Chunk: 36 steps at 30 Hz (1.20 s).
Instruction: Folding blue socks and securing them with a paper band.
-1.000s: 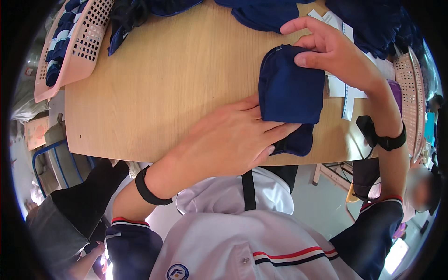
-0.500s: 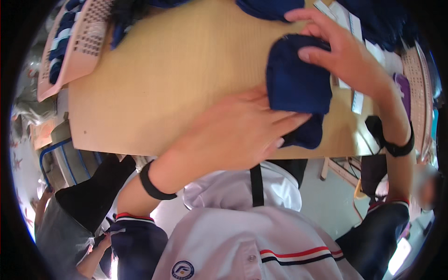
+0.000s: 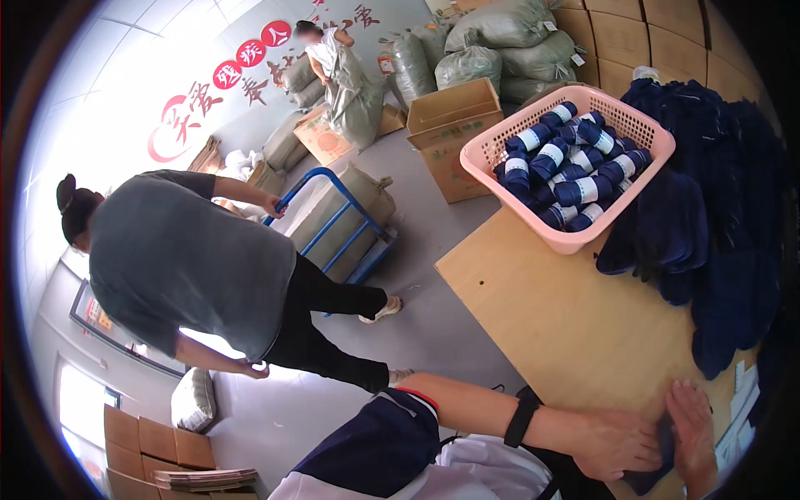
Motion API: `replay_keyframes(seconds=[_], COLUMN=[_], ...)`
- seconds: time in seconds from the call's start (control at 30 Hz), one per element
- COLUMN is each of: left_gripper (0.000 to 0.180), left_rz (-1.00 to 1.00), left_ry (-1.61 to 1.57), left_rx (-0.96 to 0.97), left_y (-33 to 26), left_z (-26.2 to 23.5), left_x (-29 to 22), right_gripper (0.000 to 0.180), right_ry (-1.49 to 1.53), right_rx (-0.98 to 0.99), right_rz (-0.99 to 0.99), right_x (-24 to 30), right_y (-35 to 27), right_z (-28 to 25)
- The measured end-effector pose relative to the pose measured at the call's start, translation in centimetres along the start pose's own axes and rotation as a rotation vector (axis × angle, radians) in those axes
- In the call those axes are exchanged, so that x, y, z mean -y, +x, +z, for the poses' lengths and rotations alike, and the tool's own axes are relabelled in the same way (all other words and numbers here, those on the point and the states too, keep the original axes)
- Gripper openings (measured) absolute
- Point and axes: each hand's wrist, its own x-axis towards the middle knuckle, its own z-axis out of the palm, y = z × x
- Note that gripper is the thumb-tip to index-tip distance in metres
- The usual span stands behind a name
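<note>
A small folded navy cloth (image 3: pixel 643 481) lies on the wooden table (image 3: pixel 567 325) near its front edge, at the lower right of the view. My left hand (image 3: pixel 618 442) rests on its left side, with a black band on the wrist. My right hand (image 3: pixel 693 425) presses down on its right side, fingers spread flat. Most of the cloth is hidden under the two hands.
A pink basket (image 3: pixel 500 179) of rolled navy pieces with white bands stands at the table's far end, beside a heap of navy cloth (image 3: pixel 708 217). On the floor to the left, a person in a grey shirt (image 3: pixel 183 258) pushes a blue cart (image 3: pixel 342 225). Cardboard boxes (image 3: pixel 450 125) and sacks (image 3: pixel 500 42) stand behind.
The view has swung to the left, so the floor, cart and people now fill it. Both hands stay on the navy cloth, now seen at the lower right.
</note>
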Motion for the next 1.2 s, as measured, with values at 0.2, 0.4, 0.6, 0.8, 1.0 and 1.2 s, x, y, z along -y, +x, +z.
replay_keyframes(seconds=[0.2, 0.4, 0.6, 0.8, 1.0, 1.2], left_gripper=[0.059, 0.079, 0.092, 0.105, 0.085, 0.079], left_rz=[0.149, -0.087, -0.235, -0.071, 0.032, 0.002], left_ry=[-0.206, -0.278, 0.101, 0.044, 0.069, 0.107], left_rx=[0.075, 0.418, 0.427, 0.369, 0.455, 0.492], left_y=[0.5, -0.2, 6.0, 5.1, 4.9, 4.9], left_z=[1.2, -5.6, -11.1, -6.5, -6.0, -6.9], left_x=[-2.5, -3.0, 0.4, 2.6, 4.5, 3.8], right_gripper=[0.057, 0.078, 0.069, 0.065, 0.068, 0.027], right_ry=[-0.153, -0.175, -0.160, -0.055, 1.253, 0.463], right_rx=[0.030, 0.062, -0.037, -0.116, -0.254, 0.077], right_rz=[0.069, -0.076, -0.024, -0.052, 0.147, 0.586], right_x=[0.8, 0.1, -1.1, -0.9, -2.9, -2.2], right_y=[-3.2, 1.9, -0.8, 0.4, 1.0, 3.4], right_z=[-0.4, -0.5, 0.4, 0.5, -1.4, -6.2])
